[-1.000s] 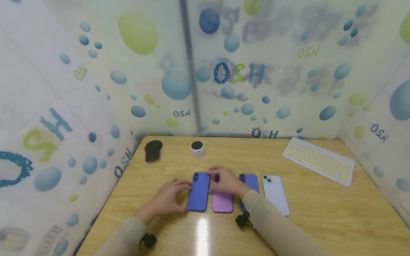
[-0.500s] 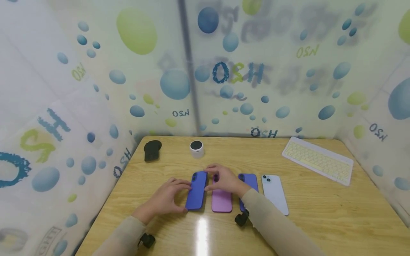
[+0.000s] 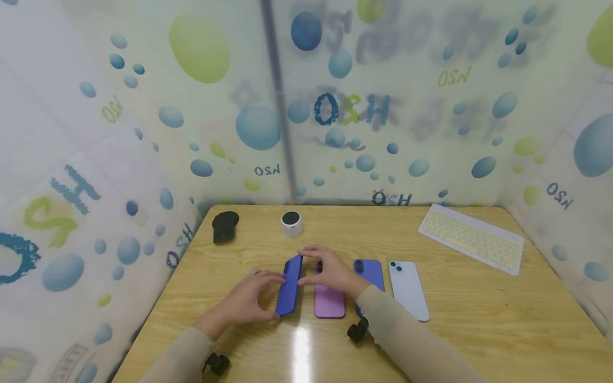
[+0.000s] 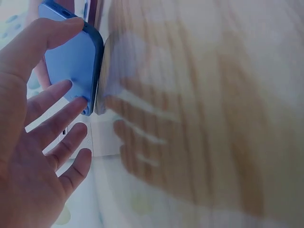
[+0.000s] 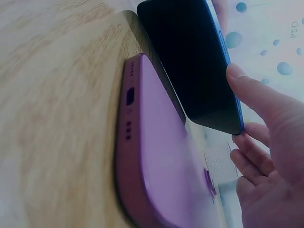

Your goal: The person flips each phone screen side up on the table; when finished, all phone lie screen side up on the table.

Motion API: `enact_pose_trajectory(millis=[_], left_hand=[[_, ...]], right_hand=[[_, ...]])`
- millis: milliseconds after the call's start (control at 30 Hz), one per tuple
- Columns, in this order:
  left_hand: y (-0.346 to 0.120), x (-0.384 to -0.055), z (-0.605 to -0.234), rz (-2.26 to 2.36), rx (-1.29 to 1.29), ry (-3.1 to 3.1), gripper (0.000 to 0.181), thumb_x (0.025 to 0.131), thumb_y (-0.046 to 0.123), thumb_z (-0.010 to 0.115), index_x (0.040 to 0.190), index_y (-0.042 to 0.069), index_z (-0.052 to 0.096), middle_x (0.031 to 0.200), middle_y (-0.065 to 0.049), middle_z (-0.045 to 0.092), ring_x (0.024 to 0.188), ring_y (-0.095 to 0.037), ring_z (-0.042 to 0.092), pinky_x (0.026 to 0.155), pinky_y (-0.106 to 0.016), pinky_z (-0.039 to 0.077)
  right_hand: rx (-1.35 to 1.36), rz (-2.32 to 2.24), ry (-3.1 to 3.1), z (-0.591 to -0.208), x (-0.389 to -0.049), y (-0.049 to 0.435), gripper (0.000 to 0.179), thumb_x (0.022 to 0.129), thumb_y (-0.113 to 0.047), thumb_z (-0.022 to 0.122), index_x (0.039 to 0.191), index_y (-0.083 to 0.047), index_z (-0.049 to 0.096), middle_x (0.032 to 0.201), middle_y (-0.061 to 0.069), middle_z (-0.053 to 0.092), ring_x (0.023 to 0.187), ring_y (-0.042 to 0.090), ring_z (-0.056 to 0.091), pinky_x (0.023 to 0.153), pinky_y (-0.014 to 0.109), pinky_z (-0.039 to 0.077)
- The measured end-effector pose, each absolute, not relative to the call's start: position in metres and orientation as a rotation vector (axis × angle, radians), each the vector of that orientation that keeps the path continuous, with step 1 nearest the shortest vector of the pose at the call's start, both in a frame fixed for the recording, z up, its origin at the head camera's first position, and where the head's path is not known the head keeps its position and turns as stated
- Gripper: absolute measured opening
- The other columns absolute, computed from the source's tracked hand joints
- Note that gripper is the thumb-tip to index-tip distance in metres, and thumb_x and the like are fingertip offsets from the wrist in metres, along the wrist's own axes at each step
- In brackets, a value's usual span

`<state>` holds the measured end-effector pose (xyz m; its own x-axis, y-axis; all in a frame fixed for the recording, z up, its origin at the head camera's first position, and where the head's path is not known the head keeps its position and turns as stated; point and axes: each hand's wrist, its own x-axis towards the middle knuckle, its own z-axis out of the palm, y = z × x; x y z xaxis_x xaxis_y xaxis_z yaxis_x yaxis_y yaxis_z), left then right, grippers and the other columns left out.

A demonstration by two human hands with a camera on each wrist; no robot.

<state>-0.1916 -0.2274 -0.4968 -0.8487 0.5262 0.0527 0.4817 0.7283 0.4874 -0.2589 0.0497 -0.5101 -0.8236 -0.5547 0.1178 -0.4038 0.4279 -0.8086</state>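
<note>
A blue smartphone stands tilted on the table, its left long edge low and its right edge raised. My left hand has the thumb at its bottom corner and fingertips by the cameras; the left wrist view shows the thumb on the frame of the phone and the other fingers spread. On the raised edge, my right hand holds with thumb and fingers. From the right wrist, the phone's dark screen faces me. A pink smartphone lies back up under the right hand, partly hidden.
Right of the pink phone lie a second blue smartphone, partly behind the right sleeve, and a pale blue one. Farther back are a black object, a small white cylinder with a dark top, and a white keyboard.
The blue phone has gone from lying nearly flat to steeply tilted, its right edge lifted and carried left by the right hand. The left hand stays at its left side.
</note>
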Motion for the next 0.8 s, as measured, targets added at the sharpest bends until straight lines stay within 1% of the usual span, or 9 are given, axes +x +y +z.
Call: enact_pose_trajectory(millis=[167,267,467,600,733,800], left_hand=[[-0.229,-0.192,-0.499,0.848,0.789,2.795,0.083,0.068,0.043,0.095,0.142,0.031,0.059,0.144,0.011,0.059,0.125,-0.014,0.049,0.106,-0.048,0.048],[-0.23,-0.192,-0.5,0.899,0.792,2.775,0.086,0.068,0.042,0.095,0.144,0.032,0.057,0.143,0.012,0.06,0.123,-0.016,0.05,0.104,-0.046,0.049],[-0.231,-0.191,-0.5,1.004,0.826,2.754,0.092,0.066,0.039,0.097,0.148,0.029,0.054,0.143,0.01,0.059,0.116,-0.021,0.052,0.096,-0.044,0.048],[-0.233,-0.192,-0.5,1.077,0.839,2.719,0.095,0.067,0.037,0.097,0.15,0.029,0.052,0.147,0.011,0.056,0.117,-0.024,0.051,0.092,-0.041,0.047],[-0.237,-0.192,-0.501,1.129,0.87,2.693,0.094,0.07,0.039,0.096,0.151,0.027,0.05,0.148,0.007,0.055,0.117,-0.026,0.051,0.09,-0.039,0.049],[-0.239,-0.192,-0.501,1.152,0.899,2.685,0.093,0.072,0.04,0.094,0.152,0.024,0.05,0.147,0.001,0.056,0.117,-0.028,0.051,0.089,-0.04,0.05]], right_hand=[[-0.866,-1.373,2.524,-0.511,-0.258,0.046,0.082,0.078,-0.045,0.089,0.148,-0.016,0.058,0.158,0.011,0.049,0.147,0.033,0.044,0.12,0.056,0.034],[-0.871,-1.386,2.517,-0.51,-0.256,0.043,0.081,0.079,-0.046,0.089,0.148,-0.016,0.058,0.158,0.011,0.048,0.147,0.033,0.044,0.119,0.056,0.035],[-0.881,-1.403,2.529,-0.505,-0.254,0.037,0.08,0.079,-0.045,0.088,0.148,-0.015,0.058,0.155,0.007,0.051,0.143,0.03,0.048,0.117,0.054,0.039],[-0.9,-1.411,2.539,-0.504,-0.254,0.03,0.079,0.081,-0.043,0.088,0.148,-0.014,0.058,0.153,0.004,0.053,0.142,0.027,0.049,0.117,0.05,0.04],[-0.905,-1.418,2.533,-0.504,-0.252,0.025,0.078,0.082,-0.043,0.087,0.148,-0.014,0.057,0.153,0.003,0.052,0.142,0.027,0.049,0.116,0.05,0.041],[-0.893,-1.427,2.525,-0.503,-0.251,0.022,0.078,0.082,-0.043,0.086,0.149,-0.015,0.057,0.153,0.002,0.052,0.142,0.027,0.049,0.117,0.05,0.04]])
